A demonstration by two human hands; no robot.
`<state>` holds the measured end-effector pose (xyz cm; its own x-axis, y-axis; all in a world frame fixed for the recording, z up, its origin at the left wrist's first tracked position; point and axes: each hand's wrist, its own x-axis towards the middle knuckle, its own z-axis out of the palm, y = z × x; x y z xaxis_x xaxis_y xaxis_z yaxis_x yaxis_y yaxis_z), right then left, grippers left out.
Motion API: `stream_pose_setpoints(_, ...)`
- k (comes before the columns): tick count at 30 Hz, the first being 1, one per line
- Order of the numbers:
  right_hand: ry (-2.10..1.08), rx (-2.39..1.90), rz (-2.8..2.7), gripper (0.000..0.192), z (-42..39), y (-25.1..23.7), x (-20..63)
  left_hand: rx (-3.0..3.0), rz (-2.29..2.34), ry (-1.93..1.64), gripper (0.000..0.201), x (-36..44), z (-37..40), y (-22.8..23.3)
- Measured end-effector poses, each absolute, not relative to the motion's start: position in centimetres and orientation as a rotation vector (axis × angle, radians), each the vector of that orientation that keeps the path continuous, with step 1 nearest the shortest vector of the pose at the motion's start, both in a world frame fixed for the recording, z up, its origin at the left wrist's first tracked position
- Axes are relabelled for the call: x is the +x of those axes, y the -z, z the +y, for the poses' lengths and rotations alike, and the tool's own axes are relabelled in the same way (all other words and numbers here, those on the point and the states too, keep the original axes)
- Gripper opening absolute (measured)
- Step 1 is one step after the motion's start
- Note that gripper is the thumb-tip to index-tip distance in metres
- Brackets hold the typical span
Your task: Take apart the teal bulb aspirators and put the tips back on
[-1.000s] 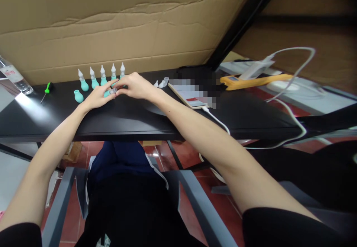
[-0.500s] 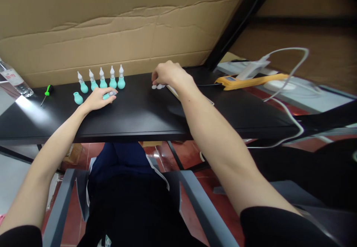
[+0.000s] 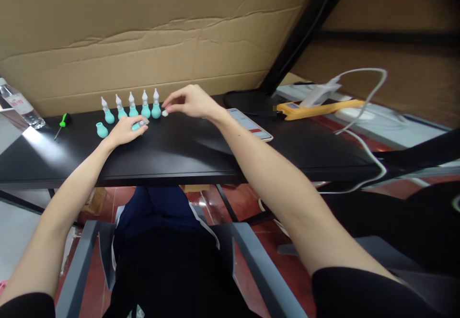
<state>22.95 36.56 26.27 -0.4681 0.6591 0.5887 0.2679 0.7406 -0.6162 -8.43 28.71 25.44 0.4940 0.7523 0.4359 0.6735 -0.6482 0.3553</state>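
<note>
My left hand (image 3: 127, 130) is closed around a teal rubber bulb (image 3: 135, 126) with a clear piece at its neck, lying sideways just above the table. My right hand (image 3: 185, 103) pinches a small white tip (image 3: 165, 113) between thumb and fingertips, right of the standing row. That row holds several nasal aspirators (image 3: 155, 105), each a teal bulb with a pale pointed nozzle on top; my left hand partly covers the lower parts of some. A bare teal bulb (image 3: 102, 130) with an open neck leans left of my left hand.
A phone (image 3: 251, 125) lies beneath my right forearm. Farther right are a yellow device (image 3: 319, 109) and a white cable (image 3: 375, 153). A green-and-black screwdriver (image 3: 63, 121) and a water bottle (image 3: 23, 105) are at the left. A cardboard wall (image 3: 151, 54) borders the black table's back.
My right hand has moved left from near the phone towards the row, now with a small white tip pinched in its fingers. My left hand keeps its hold on the teal bulb.
</note>
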Motion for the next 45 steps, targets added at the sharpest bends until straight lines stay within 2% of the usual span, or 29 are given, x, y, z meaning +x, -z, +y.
stream_pose_setpoints(3,-0.708,-0.524,-2.072,0.028,33.8,-26.0,19.4,2.645,1.273,-0.871,0.038,-8.7,29.0,-25.2)
stream_pose_setpoints(8,-0.677,-0.471,-2.052,0.021,32.1,-24.3,16.4,2.716,1.213,-0.861,0.049,-9.1,29.5,-24.8)
stream_pose_setpoints(11,-0.742,-0.497,-1.992,0.024,32.3,-24.2,16.5,2.691,1.246,-0.897,0.054,-9.0,29.5,-24.8)
stream_pose_setpoints(18,-0.819,-0.464,-1.893,0.026,32.9,-24.5,16.8,2.612,1.362,-1.009,0.046,-8.6,29.2,-25.2)
stream_pose_setpoints(24,-0.767,-0.456,-1.868,0.024,33.1,-24.3,16.8,2.590,1.371,-1.035,0.051,-8.6,28.9,-25.6)
stream_pose_setpoints(38,-0.789,-0.502,-1.921,0.031,32.9,-23.9,17.0,2.852,1.515,-0.900,0.051,-8.4,28.6,-25.1)
stream_pose_setpoints(42,-0.797,-0.476,-1.928,0.033,32.9,-23.6,16.9,2.836,1.655,-0.882,0.045,-8.4,28.5,-24.5)
stream_pose_setpoints(45,-0.810,-0.453,-1.911,0.031,32.6,-23.8,17.0,2.819,1.691,-0.877,0.052,-8.2,28.6,-24.1)
